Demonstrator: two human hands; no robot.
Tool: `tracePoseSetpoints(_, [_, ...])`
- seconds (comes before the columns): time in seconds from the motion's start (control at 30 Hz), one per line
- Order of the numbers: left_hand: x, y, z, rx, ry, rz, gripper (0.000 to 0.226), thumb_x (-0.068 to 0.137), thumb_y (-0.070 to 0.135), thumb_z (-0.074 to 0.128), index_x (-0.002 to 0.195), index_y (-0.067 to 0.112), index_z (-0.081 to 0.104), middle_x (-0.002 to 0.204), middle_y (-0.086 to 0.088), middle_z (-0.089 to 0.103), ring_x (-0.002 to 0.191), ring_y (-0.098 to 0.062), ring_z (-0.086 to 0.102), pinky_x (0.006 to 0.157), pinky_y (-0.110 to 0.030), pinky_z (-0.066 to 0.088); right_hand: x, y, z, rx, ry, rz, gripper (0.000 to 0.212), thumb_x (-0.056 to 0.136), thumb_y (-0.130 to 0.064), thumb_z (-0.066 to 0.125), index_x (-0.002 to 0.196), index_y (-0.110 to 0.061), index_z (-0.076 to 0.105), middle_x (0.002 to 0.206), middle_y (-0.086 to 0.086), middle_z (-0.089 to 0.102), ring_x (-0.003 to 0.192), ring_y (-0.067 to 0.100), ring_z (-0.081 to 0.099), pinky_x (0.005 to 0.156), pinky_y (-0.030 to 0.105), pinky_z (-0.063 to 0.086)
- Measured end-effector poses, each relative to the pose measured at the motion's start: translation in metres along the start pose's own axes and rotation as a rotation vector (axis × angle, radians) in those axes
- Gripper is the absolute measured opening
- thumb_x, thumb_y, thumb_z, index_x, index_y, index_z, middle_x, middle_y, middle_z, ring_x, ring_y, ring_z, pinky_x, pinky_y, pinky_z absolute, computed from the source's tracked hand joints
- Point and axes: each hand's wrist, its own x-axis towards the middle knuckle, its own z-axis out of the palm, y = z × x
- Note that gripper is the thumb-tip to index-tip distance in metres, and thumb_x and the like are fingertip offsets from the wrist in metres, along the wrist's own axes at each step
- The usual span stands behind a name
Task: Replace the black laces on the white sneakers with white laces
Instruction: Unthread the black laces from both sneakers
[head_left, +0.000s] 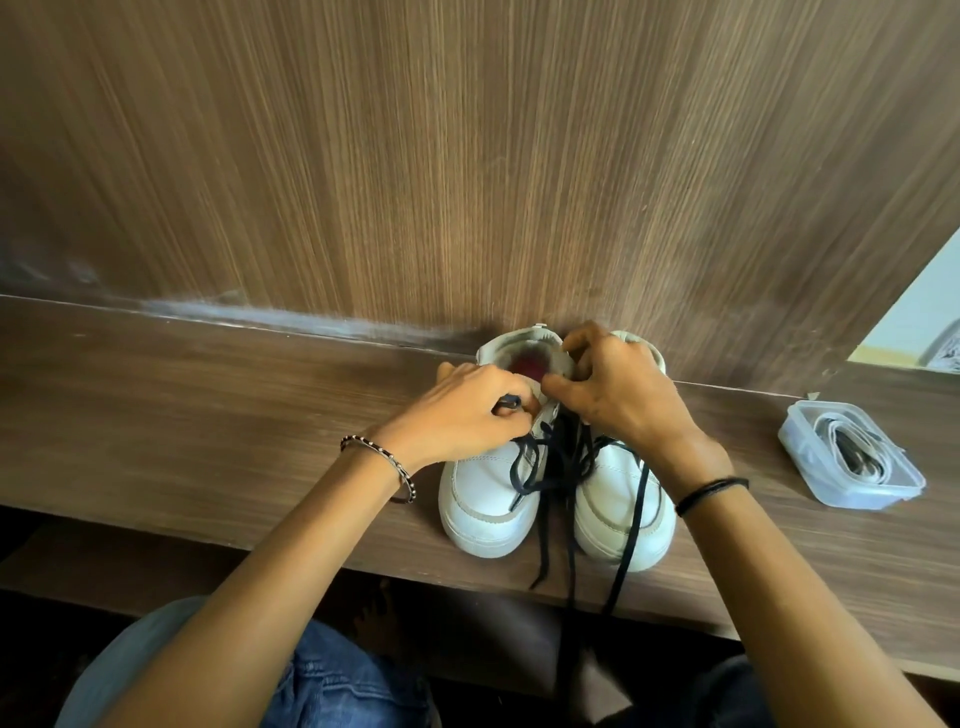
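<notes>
Two white sneakers stand side by side on the wooden ledge, toes toward me: the left sneaker (480, 499) and the right sneaker (615, 506). Loosened black laces (556, 467) tangle between them and several ends hang over the ledge's front edge. My left hand (467, 410) pinches a loop of black lace at the left sneaker's upper eyelets. My right hand (618, 395) has its fingers curled at that sneaker's tongue and collar, pinching there; what exactly it holds is hidden. White laces (852, 452) lie coiled in a clear plastic tub.
The clear tub (810, 475) sits on the ledge (208, 415) to the right of the sneakers. A wood-grain panel (467, 156) rises straight behind the shoes. My knees in jeans (332, 680) are under the ledge's front edge.
</notes>
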Motion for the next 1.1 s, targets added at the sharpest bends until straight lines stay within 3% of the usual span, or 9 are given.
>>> tracePoseSetpoints(0.1, [0.005, -0.008, 0.000, 0.065, 0.005, 0.055, 0.026, 0.098, 0.029, 0.063, 0.074, 0.023, 0.066, 0.056, 0.007, 0.042, 0.060, 0.001, 0.046, 0.085, -0.036, 0.035, -0.002, -0.002, 0.004, -0.115, 0.013, 0.086, 0.051, 0.080, -0.061, 0.072, 0.102, -0.016, 0.062, 0.090, 0.002, 0.068, 0.089, 0.024, 0.065, 0.068, 0.037, 0.049])
tracePoseSetpoints(0.2, [0.008, -0.012, 0.004, 0.130, 0.011, 0.081, 0.039, 0.101, 0.033, 0.061, 0.063, 0.031, 0.052, 0.058, 0.007, 0.043, 0.062, -0.006, 0.045, 0.087, -0.035, 0.031, -0.004, -0.006, 0.003, -0.139, -0.031, 0.098, 0.042, 0.086, -0.053, 0.070, 0.102, -0.015, 0.066, 0.098, 0.004, 0.067, 0.091, 0.026, 0.065, 0.069, 0.037, 0.048])
tracePoseSetpoints(0.5, [0.004, -0.021, -0.003, 0.222, 0.430, 0.056, 0.017, 0.103, 0.021, 0.050, 0.097, 0.021, 0.066, 0.068, 0.014, 0.038, 0.081, -0.011, 0.048, 0.090, -0.037, 0.029, -0.001, -0.005, -0.002, -0.114, -0.069, 0.065, 0.033, 0.086, -0.045, 0.072, 0.100, -0.017, 0.065, 0.092, 0.003, 0.068, 0.084, 0.023, 0.064, 0.065, 0.035, 0.046])
tracePoseSetpoints(0.67, [0.011, -0.023, -0.008, -0.320, 0.559, -0.148, 0.015, 0.104, 0.023, 0.053, 0.097, 0.020, 0.066, 0.082, -0.004, 0.065, 0.084, -0.022, 0.061, 0.075, -0.030, 0.047, -0.002, -0.005, -0.004, -0.113, -0.079, 0.057, 0.032, 0.087, -0.044, 0.072, 0.101, -0.016, 0.064, 0.094, 0.003, 0.066, 0.086, 0.023, 0.062, 0.063, 0.033, 0.041])
tracePoseSetpoints(0.73, [0.013, -0.021, -0.008, -0.592, 0.554, -0.197, 0.015, 0.106, 0.023, 0.052, 0.098, 0.022, 0.065, 0.089, -0.002, 0.069, 0.090, -0.017, 0.065, 0.082, -0.017, 0.050, -0.002, -0.005, -0.004, -0.106, -0.083, 0.048, 0.032, 0.087, -0.044, 0.071, 0.100, -0.016, 0.064, 0.091, 0.002, 0.066, 0.085, 0.023, 0.063, 0.063, 0.033, 0.042])
tracePoseSetpoints(0.83, [0.013, -0.009, -0.005, -1.091, 0.452, -0.149, 0.017, 0.108, 0.012, 0.047, 0.096, 0.010, 0.060, 0.093, -0.003, 0.070, 0.104, -0.019, 0.072, 0.103, -0.035, 0.053, -0.003, -0.005, -0.005, -0.112, -0.088, 0.057, 0.030, 0.087, -0.042, 0.071, 0.099, -0.016, 0.063, 0.092, 0.003, 0.065, 0.086, 0.024, 0.062, 0.063, 0.033, 0.040])
tracePoseSetpoints(0.93, [0.013, 0.001, -0.002, -1.416, 0.337, -0.121, 0.020, 0.108, 0.005, 0.044, 0.091, 0.006, 0.055, 0.071, -0.006, 0.064, 0.074, -0.020, 0.072, 0.091, -0.042, 0.057, -0.002, -0.005, -0.005, -0.104, -0.097, 0.072, 0.030, 0.087, -0.042, 0.071, 0.099, -0.016, 0.063, 0.092, 0.004, 0.066, 0.088, 0.025, 0.063, 0.067, 0.034, 0.043])
tracePoseSetpoints(1.0, [0.014, -0.001, 0.001, -1.204, 0.279, -0.121, 0.022, 0.108, 0.011, 0.044, 0.090, 0.011, 0.058, 0.064, 0.001, 0.047, 0.056, -0.010, 0.053, 0.072, -0.035, 0.049, -0.002, -0.005, -0.006, -0.101, -0.106, 0.070, 0.030, 0.087, -0.043, 0.071, 0.100, -0.016, 0.063, 0.092, 0.004, 0.067, 0.089, 0.025, 0.065, 0.068, 0.035, 0.046])
tracePoseSetpoints(1.1, [0.009, -0.002, 0.009, -0.500, 0.217, -0.049, 0.016, 0.101, 0.025, 0.054, 0.089, 0.023, 0.064, 0.081, 0.010, 0.052, 0.065, -0.004, 0.049, 0.067, -0.022, 0.041, -0.003, -0.006, -0.006, -0.097, -0.110, 0.059, 0.031, 0.088, -0.045, 0.069, 0.099, -0.017, 0.062, 0.088, 0.003, 0.068, 0.085, 0.024, 0.067, 0.072, 0.037, 0.054])
